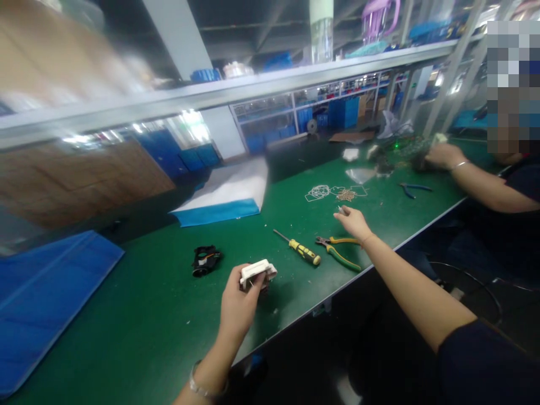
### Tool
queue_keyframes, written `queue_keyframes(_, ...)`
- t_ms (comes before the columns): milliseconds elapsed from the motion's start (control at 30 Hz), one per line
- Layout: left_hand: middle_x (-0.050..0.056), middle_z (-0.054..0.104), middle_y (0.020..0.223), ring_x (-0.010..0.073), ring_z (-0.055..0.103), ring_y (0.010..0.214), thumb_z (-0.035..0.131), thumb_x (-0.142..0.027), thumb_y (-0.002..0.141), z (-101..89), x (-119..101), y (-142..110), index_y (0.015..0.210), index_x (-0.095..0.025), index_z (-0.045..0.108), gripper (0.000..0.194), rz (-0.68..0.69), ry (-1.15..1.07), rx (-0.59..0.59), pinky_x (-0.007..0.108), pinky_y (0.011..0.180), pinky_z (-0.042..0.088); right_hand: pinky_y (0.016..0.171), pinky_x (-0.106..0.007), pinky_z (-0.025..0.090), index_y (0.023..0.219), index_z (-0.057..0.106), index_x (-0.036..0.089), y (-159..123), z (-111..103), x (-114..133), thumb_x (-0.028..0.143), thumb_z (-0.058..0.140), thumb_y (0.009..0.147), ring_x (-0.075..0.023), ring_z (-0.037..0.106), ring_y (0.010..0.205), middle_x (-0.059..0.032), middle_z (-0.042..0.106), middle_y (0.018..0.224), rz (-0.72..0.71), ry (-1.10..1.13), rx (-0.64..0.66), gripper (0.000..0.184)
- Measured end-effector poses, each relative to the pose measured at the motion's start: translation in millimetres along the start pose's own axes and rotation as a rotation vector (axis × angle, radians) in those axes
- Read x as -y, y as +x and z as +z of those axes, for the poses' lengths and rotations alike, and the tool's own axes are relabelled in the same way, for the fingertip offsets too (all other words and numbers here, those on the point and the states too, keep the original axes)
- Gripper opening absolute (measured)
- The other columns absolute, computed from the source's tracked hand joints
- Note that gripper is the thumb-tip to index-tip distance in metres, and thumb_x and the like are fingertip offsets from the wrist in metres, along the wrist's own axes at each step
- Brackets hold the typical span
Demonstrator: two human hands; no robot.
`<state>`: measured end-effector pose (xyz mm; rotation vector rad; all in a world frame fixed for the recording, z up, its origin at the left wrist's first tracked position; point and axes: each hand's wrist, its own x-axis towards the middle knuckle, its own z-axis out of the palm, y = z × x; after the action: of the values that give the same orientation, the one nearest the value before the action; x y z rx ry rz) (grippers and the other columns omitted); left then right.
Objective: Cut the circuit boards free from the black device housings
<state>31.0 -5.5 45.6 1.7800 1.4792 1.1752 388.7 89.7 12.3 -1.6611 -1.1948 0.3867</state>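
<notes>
My left hand [241, 298] grips a white plastic part [258, 270] with a darker underside, held just above the green table. Farther right, my right hand [354, 221] is closed in a pinch, with a tiny pale thing at the fingertips that is too small to name. Just below that hand lie cutting pliers [340, 254] with green and yellow handles. A yellow and black screwdriver [301, 250] rests between the two hands. Beyond my right fingers are a heap of small tan pieces [346, 194] and a tangle of thin white wire [319, 192].
A black plastic housing [206, 260] sits on the green table [160, 315], left of my left hand. Blue-and-white bins [219, 194] stand behind. At right, a co-worker's hand [445, 154] is near blue-handled pliers [415, 188]. A shelf [270, 80] crosses above.
</notes>
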Motion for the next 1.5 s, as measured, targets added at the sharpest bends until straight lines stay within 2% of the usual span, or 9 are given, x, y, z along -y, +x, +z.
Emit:
queue_keyframes(100,0.004,0.069,0.098,0.0173,0.066,0.086,0.068,-0.045,0.076,-5.9,3,6,0.108,-0.019,0.06,0.042,-0.098,-0.144,-0.084,0.029,0.076,0.053,0.089,-0.037,0.044,0.108,0.063,0.006,-7,-14,-14,0.033,0.061,0.076,-0.0274,0.06,0.099,-0.0199,0.066,0.103,0.008,-0.143,0.029,0.042)
queue_keyframes(233,0.006,0.067,0.105,0.018,0.067,0.089,0.07,-0.048,0.073,-10.0,13,11,0.114,-0.019,0.058,0.052,-0.182,-0.395,-0.13,0.031,0.075,0.056,0.108,-0.05,0.027,0.129,0.051,0.0,-8,-28,-21,0.034,0.059,0.079,-0.0376,0.034,0.133,-0.0299,0.045,0.136,-0.034,-0.337,0.01,0.062)
queue_keyframes(400,0.009,0.067,0.107,0.0186,0.067,0.086,0.071,-0.048,0.072,-11.0,15,13,0.115,-0.016,0.057,0.056,-0.255,-0.539,-0.153,0.034,0.073,0.058,0.111,-0.046,0.029,0.126,0.059,0.003,-46,-6,-14,0.05,0.053,0.086,-0.0339,0.037,0.134,-0.0255,0.047,0.138,-0.379,-0.563,0.231,0.062)
queue_keyframes(567,0.011,0.065,0.111,0.021,0.068,0.088,0.069,-0.049,0.074,-13.2,7,11,0.118,-0.017,0.055,0.056,-0.282,-0.662,-0.15,0.037,0.07,0.059,0.113,-0.048,0.029,0.126,0.059,0.015,-117,21,21,0.052,0.052,0.088,-0.0303,0.039,0.133,-0.016,0.05,0.139,-0.615,-0.376,0.321,0.054)
queue_keyframes(700,0.01,0.065,0.114,0.0221,0.068,0.09,0.064,-0.049,0.08,-15.4,-5,9,0.119,-0.02,0.054,0.05,-0.271,-0.75,-0.11,0.035,0.067,0.06,0.11,-0.044,0.035,0.133,0.051,0.02,-152,40,56,0.05,0.056,0.087,-0.0256,0.046,0.128,-0.0121,0.053,0.136,-0.552,-0.105,0.433,0.055)
queue_keyframes(967,0.007,0.065,0.11,0.0207,0.067,0.09,0.063,-0.041,0.083,-16.9,-40,5,0.114,-0.022,0.055,0.037,-0.148,-0.89,-0.127,0.032,0.068,0.059,0.113,-0.044,0.031,0.143,0.036,0.019,-188,87,106,0.053,0.074,0.071,-0.0272,0.039,0.133,-0.0146,0.042,0.144,-0.494,0.213,0.555,0.089)
queue_keyframes(1167,0.007,0.062,0.114,0.0214,0.066,0.093,0.065,-0.038,0.082,-16.3,-45,2,0.11,-0.023,0.053,0.034,-0.104,-0.931,-0.11,0.035,0.069,0.059,0.095,-0.041,0.045,0.121,0.056,0.016,-189,82,116,0.051,0.075,0.07,-0.0259,0.059,0.106,-0.0109,0.063,0.115,-0.407,0.185,0.653,0.064)
queue_keyframes(1300,0.005,0.062,0.11,0.0195,0.066,0.089,0.066,-0.041,0.08,-16.7,-34,5,0.106,-0.024,0.05,0.035,-0.107,-0.898,-0.17,0.036,0.068,0.059,0.086,-0.036,0.047,0.104,0.061,0.017,-180,66,115,0.041,0.073,0.074,-0.0222,0.06,0.094,-0.0066,0.064,0.1,-0.48,0.081,0.673,0.04)
queue_keyframes(1500,0.003,0.061,0.104,0.0176,0.065,0.089,0.066,-0.044,0.08,-16.8,-11,10,0.101,-0.022,0.048,0.035,-0.052,-0.699,-0.315,0.031,0.067,0.058,0.087,-0.035,0.044,0.101,0.062,0.018,-167,52,112,0.027,0.07,0.07,-0.0225,0.055,0.096,-0.0069,0.06,0.101,-0.581,-0.167,0.587,0.033)
